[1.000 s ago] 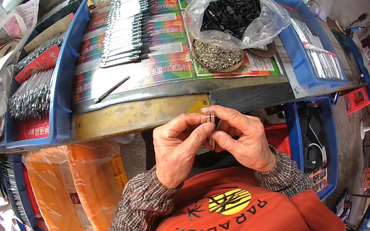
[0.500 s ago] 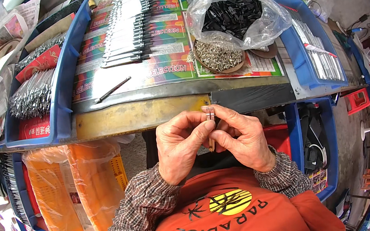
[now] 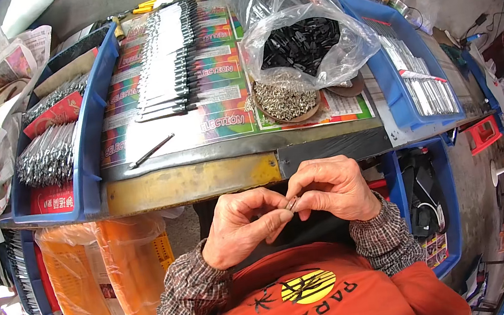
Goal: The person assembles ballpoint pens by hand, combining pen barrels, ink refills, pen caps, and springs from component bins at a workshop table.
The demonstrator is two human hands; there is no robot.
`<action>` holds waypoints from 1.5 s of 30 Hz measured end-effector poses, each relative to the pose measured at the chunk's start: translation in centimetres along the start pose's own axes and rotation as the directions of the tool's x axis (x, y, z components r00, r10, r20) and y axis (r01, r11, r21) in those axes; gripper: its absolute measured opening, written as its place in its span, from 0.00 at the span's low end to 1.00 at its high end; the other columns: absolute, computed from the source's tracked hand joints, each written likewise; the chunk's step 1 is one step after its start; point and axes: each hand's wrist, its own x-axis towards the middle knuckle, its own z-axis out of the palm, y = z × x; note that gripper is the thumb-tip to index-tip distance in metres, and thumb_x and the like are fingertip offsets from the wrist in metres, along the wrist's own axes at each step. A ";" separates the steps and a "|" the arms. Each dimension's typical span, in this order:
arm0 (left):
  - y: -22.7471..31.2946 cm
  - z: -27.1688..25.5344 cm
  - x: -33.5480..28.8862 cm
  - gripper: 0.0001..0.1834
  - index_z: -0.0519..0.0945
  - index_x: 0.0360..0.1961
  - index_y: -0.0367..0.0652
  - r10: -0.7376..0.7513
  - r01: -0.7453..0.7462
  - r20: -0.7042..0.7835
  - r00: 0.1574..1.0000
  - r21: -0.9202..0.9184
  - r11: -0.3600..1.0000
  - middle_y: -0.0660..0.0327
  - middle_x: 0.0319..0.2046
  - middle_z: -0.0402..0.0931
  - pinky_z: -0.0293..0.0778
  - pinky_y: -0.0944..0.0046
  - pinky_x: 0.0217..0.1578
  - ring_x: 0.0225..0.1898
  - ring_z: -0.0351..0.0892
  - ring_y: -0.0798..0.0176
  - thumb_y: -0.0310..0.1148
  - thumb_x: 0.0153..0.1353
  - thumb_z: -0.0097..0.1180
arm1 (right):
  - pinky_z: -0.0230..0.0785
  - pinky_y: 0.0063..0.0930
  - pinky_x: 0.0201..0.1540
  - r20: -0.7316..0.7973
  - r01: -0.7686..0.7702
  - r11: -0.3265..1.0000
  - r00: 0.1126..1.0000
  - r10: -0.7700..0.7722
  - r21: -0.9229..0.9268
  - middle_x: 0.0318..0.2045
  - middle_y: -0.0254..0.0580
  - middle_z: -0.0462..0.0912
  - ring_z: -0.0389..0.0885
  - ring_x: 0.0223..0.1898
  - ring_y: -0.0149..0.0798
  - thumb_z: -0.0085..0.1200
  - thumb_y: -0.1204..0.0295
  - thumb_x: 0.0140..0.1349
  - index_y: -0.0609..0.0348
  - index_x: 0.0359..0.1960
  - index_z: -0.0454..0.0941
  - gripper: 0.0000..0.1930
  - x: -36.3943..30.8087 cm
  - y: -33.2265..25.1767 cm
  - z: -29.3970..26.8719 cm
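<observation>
Above my lap, just off the table's near edge, both hands meet fingertip to fingertip around a small shiny metal piece (image 3: 292, 203). My left hand (image 3: 243, 227) pinches it from the left, thumb against forefinger. From the other side my right hand (image 3: 335, 192) is closed on the same piece. Fingers cover most of it, so its exact kind does not show. On the table beyond lies a single slim dark pen-like rod (image 3: 152, 151), apart from a long row of similar silver rods with black ends (image 3: 164, 73).
A clear plastic bag (image 3: 352, 44) of black parts stands behind a dish heaped with small metal parts (image 3: 286, 101). Blue trays (image 3: 90, 142) of rods flank the table, another blue tray (image 3: 417, 108) at right. Below left sits an orange plastic-lined crate (image 3: 122, 268).
The piece stood upright between my fingertips; now it is tilted and mostly covered. My right hand has turned and sits higher than the left. The whole view has shifted a little.
</observation>
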 end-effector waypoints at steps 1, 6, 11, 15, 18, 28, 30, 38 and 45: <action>0.1 0.4 0.2 0.05 0.79 0.37 0.31 0.077 -0.066 -0.101 0.992 0.111 0.992 0.64 0.24 0.78 0.71 0.73 0.25 0.23 0.73 0.75 0.22 0.60 0.59 | 0.74 0.18 0.28 -0.066 0.003 1.000 0.998 -0.002 0.013 0.32 0.40 0.79 0.80 0.27 0.28 0.57 0.77 0.62 0.67 0.38 0.79 0.06 0.0 0.1 0.1; -0.4 2.1 1.2 0.08 0.79 0.38 0.34 0.498 -0.281 -0.219 0.839 0.611 0.740 0.63 0.28 0.79 0.73 0.73 0.30 0.28 0.77 0.74 0.21 0.57 0.62 | 0.75 0.18 0.30 -0.282 0.051 0.998 0.958 -0.039 0.035 0.34 0.39 0.79 0.82 0.30 0.28 0.57 0.80 0.61 0.69 0.37 0.78 0.05 0.3 0.8 0.7; -0.6 2.4 1.7 0.08 0.80 0.36 0.36 0.583 -0.231 -0.231 0.779 0.758 0.610 0.61 0.25 0.78 0.72 0.72 0.28 0.25 0.77 0.72 0.19 0.54 0.62 | 0.76 0.17 0.31 -0.331 0.049 0.999 0.942 -0.049 -0.008 0.34 0.38 0.78 0.82 0.31 0.28 0.57 0.80 0.61 0.70 0.37 0.77 0.05 0.5 1.4 1.0; -0.4 1.8 1.7 0.08 0.80 0.34 0.37 0.635 -0.268 -0.178 0.752 0.797 0.541 0.60 0.23 0.77 0.71 0.70 0.26 0.23 0.76 0.69 0.19 0.52 0.63 | 0.76 0.18 0.30 -0.279 0.007 1.000 0.960 -0.001 0.021 0.34 0.39 0.78 0.81 0.31 0.28 0.58 0.81 0.60 0.70 0.38 0.78 0.06 0.9 0.9 0.5; -0.2 1.4 1.6 0.09 0.80 0.34 0.37 0.631 -0.253 -0.149 0.761 0.828 0.501 0.60 0.23 0.76 0.70 0.69 0.25 0.23 0.75 0.67 0.18 0.50 0.64 | 0.75 0.18 0.30 -0.199 -0.033 0.997 0.980 0.020 -0.064 0.33 0.40 0.79 0.81 0.29 0.28 0.59 0.81 0.59 0.70 0.38 0.78 0.07 1.4 0.2 -1.1; 0.2 -0.1 1.5 0.08 0.80 0.31 0.36 0.610 -0.212 -0.123 0.783 0.869 0.447 0.59 0.21 0.75 0.67 0.68 0.22 0.20 0.72 0.64 0.18 0.48 0.63 | 0.67 0.30 0.32 -0.291 -0.070 0.472 0.863 -0.413 -0.879 0.28 0.43 0.77 0.77 0.28 0.40 0.57 0.75 0.57 0.65 0.34 0.79 0.06 8.5 0.4 -9.7; 0.4 -0.2 1.3 0.08 0.80 0.31 0.37 0.598 -0.198 -0.138 0.790 0.865 0.462 0.57 0.22 0.74 0.68 0.65 0.22 0.21 0.74 0.60 0.18 0.48 0.63 | 0.68 0.31 0.33 -0.294 -0.099 0.425 0.856 -0.424 -0.900 0.29 0.44 0.77 0.78 0.29 0.42 0.57 0.75 0.56 0.65 0.34 0.79 0.06 9.7 1.4 -11.4; 0.6 -1.0 1.2 0.07 0.80 0.31 0.36 0.589 -0.162 -0.181 0.787 0.862 0.481 0.58 0.21 0.74 0.66 0.67 0.21 0.19 0.72 0.63 0.17 0.49 0.62 | 0.73 0.45 0.38 -0.391 -0.341 0.201 0.855 -0.340 -0.919 0.38 0.50 0.78 0.81 0.36 0.55 0.60 0.71 0.55 0.63 0.37 0.80 0.10 12.8 3.2 -13.8; 0.3 -1.0 1.3 0.08 0.80 0.31 0.36 0.594 -0.181 -0.178 0.784 0.850 0.494 0.59 0.20 0.73 0.65 0.66 0.21 0.19 0.71 0.63 0.17 0.49 0.62 | 0.73 0.45 0.38 -0.388 -0.374 0.110 0.852 -0.352 -0.921 0.36 0.50 0.79 0.81 0.36 0.56 0.59 0.72 0.55 0.61 0.37 0.79 0.10 13.5 4.1 -14.5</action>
